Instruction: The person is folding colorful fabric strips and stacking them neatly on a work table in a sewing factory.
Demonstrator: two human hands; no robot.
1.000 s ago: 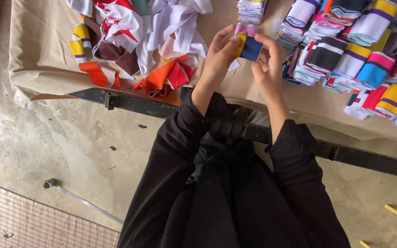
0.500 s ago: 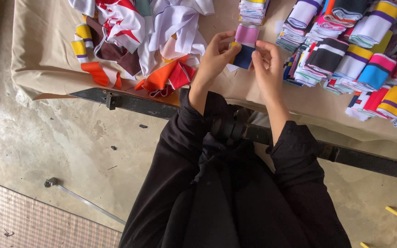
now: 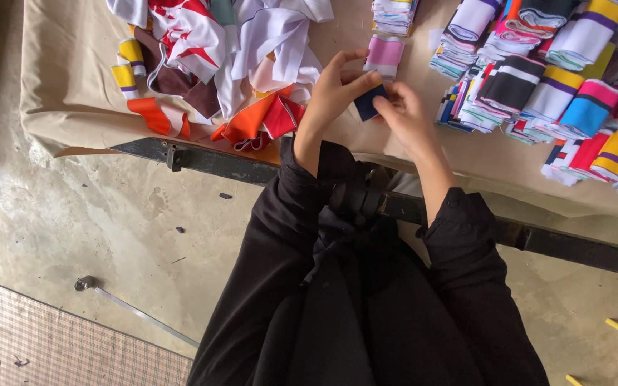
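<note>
My left hand [image 3: 334, 89] and my right hand [image 3: 403, 118] meet over the table, both pinching a small folded navy-blue cloth piece [image 3: 367, 104]. Just beyond the fingers lies a folded pink and white striped cloth piece [image 3: 385, 55] on the beige table cover [image 3: 73, 86]. A loose heap of white, red, orange and maroon cloth [image 3: 216, 64] lies to the left of my left hand. Black sleeves cover both forearms.
Rows of folded striped cloth pieces [image 3: 552, 86] in many colours fill the right of the table. A stack of folded pieces [image 3: 393, 14] sits at the far edge. A dark metal table rail [image 3: 202, 161] runs below the cover. A metal rod [image 3: 137, 314] lies on the concrete floor.
The pink striped piece that was held up with the blue one now lies on the table beyond the hands. Both hands moved nearer me and now hold only the navy piece.
</note>
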